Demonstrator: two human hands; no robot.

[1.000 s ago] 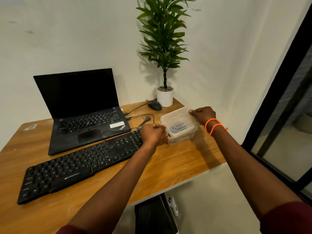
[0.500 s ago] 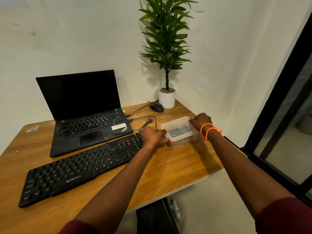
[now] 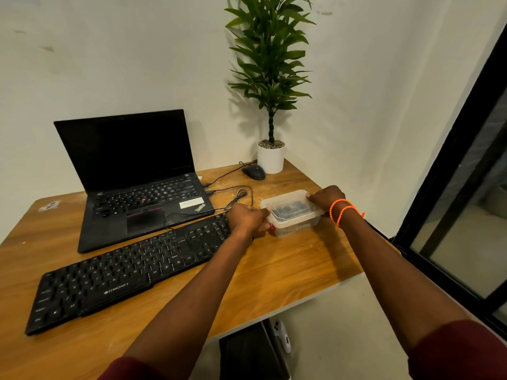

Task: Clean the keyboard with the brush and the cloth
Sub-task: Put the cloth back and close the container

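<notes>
Lowered since a second ago, the clear lidded plastic container [image 3: 292, 212] now sits flat on the wooden desk [image 3: 274, 270] right of frame centre, where earlier it was held tilted and raised. That suggests the next step is opening it, presumably to get the cleaning tools out.

Largest first: the desk fills the lower left of the frame. On it, the long black external keyboard [image 3: 123, 272] lies diagonally at lower left, untouched, its right end just beside the container. Behind it stands an open black laptop [image 3: 137, 187].

The left hand [image 3: 248, 219] grasps the container's left end, fingers curled round it; the right hand [image 3: 325, 197], with orange cord bracelets at the wrist, grips the lid's far right corner.

Something dark shows through the lid, and a speck of red at the container's lower left, but I cannot tell whether these are the brush or the cloth; neither is plainly visible anywhere. The left hand hides the keyboard's right end, and both arms run out of the bottom of the frame.
</notes>
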